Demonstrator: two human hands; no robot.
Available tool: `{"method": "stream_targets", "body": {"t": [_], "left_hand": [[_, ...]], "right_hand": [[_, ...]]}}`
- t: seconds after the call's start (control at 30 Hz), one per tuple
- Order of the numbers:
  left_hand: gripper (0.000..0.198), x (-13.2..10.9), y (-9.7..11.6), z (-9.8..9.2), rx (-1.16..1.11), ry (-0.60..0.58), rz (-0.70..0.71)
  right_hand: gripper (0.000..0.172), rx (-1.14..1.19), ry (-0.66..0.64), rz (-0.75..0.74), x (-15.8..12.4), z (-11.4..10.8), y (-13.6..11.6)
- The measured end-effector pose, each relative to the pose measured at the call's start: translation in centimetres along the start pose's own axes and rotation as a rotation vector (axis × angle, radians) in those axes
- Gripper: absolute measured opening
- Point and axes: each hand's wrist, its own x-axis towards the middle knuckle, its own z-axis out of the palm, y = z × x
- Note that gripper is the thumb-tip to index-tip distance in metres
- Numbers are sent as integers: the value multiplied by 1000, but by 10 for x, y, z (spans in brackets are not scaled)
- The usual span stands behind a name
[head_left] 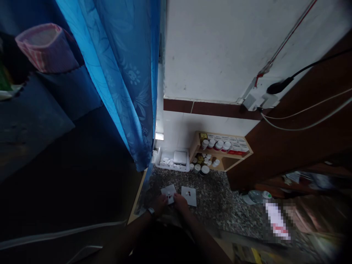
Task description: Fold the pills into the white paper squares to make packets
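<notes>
Two white paper squares lie on the speckled stone counter. On the left paper [168, 190] are a few small pills, white and dark. My left hand [161, 201], with a watch on its wrist, has its fingers closed at the lower left edge of that paper. My right hand [180, 201] pinches the same paper's right side. Just right of my right hand, the second paper [192, 198] holds small white and dark red pills and is not touched.
Behind the papers stand a clear tray [187, 161] of small white packets and a wooden shelf [220, 157] with bottles and boxes. A plastic bottle [257, 197] lies at the right. A blue curtain [123, 73] hangs at the left.
</notes>
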Motion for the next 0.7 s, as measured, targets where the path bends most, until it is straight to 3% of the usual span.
{"method": "stream_targets", "body": {"t": [0.13,0.37,0.7], "left_hand": [[24,3,-4,-11,50,-56,-117],[27,5,-3,-13,136,-133,-96],[17,25,-15,-9,248,-269,152]], "right_hand": [[28,-62,-22,-19,-2,-1,0],[31,-43,-17,-26,-8,-5,-1],[40,40,14,-63,-15,2,6]]}}
